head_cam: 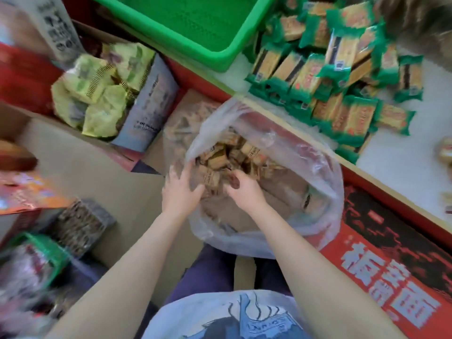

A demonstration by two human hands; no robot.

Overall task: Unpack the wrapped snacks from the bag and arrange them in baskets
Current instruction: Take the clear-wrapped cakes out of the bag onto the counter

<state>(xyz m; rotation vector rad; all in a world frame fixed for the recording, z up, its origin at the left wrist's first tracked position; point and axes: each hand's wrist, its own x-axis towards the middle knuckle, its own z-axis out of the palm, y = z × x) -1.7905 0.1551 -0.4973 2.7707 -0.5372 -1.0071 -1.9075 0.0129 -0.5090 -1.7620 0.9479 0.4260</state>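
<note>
Our hands reach into the clear bag, still heaped with brown snacks. Left hand has fingers spread on them; right hand curls around some. Beyond the bag, the green basket looks empty: most work remains.

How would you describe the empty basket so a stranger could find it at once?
Start at the pile of green-wrapped snacks on the white counter at upper right. Just left of it, at the top, sits the green basket. Unlike the cardboard boxes nearby, it is bright green plastic with nothing visible inside.
</note>
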